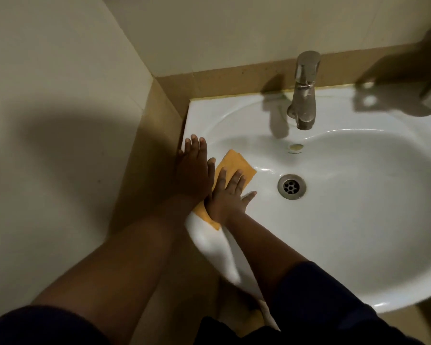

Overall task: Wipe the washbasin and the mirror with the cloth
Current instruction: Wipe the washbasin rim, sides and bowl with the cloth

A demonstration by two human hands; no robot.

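Glossy white ceramic formed the oval washbasin [358,195], and inside its smooth bowl lay only the orange cloth [237,165], folded flat on the left slope, well apart from the round metal drain [291,186] at the bottom. Your right hand [228,197] pressed down on the cloth with fingers spread, not gripping it, while your left hand [193,170] rested flat and released on the basin's left rim just beside it. Behind the bowl stood a dull steel faucet [304,90] against the tan ledge [222,80].
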